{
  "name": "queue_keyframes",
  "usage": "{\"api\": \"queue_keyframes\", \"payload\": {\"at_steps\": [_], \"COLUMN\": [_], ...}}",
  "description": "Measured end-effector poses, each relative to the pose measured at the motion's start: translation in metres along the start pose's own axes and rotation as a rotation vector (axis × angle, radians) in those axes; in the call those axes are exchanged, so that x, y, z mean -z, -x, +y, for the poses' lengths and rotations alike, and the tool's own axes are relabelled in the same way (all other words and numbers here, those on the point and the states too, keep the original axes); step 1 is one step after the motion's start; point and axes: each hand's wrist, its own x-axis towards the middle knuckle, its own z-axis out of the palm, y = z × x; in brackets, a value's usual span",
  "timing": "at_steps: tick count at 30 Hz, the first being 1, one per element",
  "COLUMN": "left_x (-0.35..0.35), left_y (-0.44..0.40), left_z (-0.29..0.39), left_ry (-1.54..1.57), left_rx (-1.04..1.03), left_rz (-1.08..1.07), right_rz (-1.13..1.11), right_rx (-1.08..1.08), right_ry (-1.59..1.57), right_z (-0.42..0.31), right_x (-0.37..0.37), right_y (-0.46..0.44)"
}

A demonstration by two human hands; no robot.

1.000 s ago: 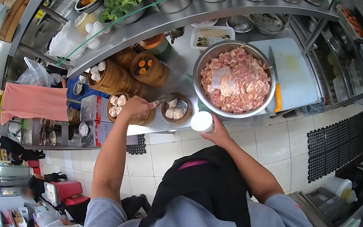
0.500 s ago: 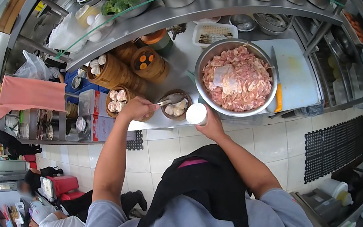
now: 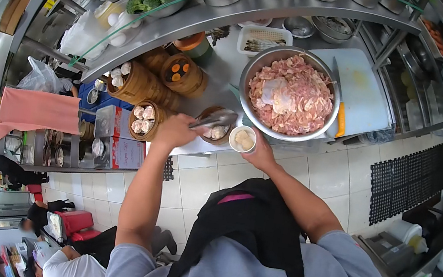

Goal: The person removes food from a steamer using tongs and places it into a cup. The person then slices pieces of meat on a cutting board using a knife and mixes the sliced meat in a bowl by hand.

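My left hand (image 3: pixel 177 131) grips metal tongs (image 3: pixel 220 118), which are slightly blurred. Their tips hang over a small round bamboo steamer (image 3: pixel 203 116) that holds pale dumplings (image 3: pixel 216 132). A white cup (image 3: pixel 232 145) is in my right hand (image 3: pixel 261 154), beside the steamer at the counter's front edge. The cup's mouth faces up and pale, round pieces that look like dumplings (image 3: pixel 244 138) show inside. Left of my left hand stands another bamboo steamer (image 3: pixel 133 133) with several whitish dumplings (image 3: pixel 143 118).
Behind the cup sits a large metal bowl (image 3: pixel 244 100) of raw sliced meat, next to a cutting board (image 3: pixel 364 94) with an orange-handled knife (image 3: pixel 341 120). Stacked bamboo steamers (image 3: pixel 143 86) stand at the left. A metal shelf (image 3: pixel 264 13) with broccoli and metal pots overhangs the counter.
The cup has tipped so its mouth now faces up and its contents show. My left hand has moved slightly right, and the tongs have swung right and up over the steamer.
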Motion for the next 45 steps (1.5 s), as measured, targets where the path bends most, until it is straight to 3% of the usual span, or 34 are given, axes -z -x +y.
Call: {"api": "queue_keyframes", "payload": {"at_steps": [1, 3, 7, 24, 33, 36, 41, 45], "left_x": [0.017, 0.041, 0.037, -0.003, 0.037, 0.061, 0.034, 0.044], "left_y": [0.005, 0.012, 0.015, -0.024, -0.023, -0.006, 0.005, 0.011], "left_z": [0.006, 0.011, 0.013, 0.048, 0.033, 0.055, 0.092, 0.099], "left_ry": [0.000, -0.367, -0.557, -0.649, -0.627, -0.580, -0.562, -0.568], "left_rx": [0.001, 0.141, 0.089, 0.050, 0.073, 0.072, -0.078, -0.081], "left_rz": [0.000, -0.011, -0.096, -0.193, -0.068, -0.104, -0.169, -0.186], "right_rz": [-0.008, -0.020, 0.001, -0.021, 0.025, 0.021, 0.009, -0.027], "right_rx": [-0.012, -0.014, 0.018, 0.027, 0.089, 0.071, 0.043, 0.017], "right_ry": [-0.004, -0.012, 0.009, -0.027, -0.029, -0.018, -0.015, -0.050], "right_z": [0.002, 0.003, 0.004, 0.005, 0.008, 0.008, 0.003, 0.006], "right_x": [-0.001, -0.001, -0.003, 0.002, 0.000, -0.002, -0.003, 0.000], "right_y": [0.000, -0.001, -0.002, -0.002, -0.001, 0.000, -0.003, -0.003]}}
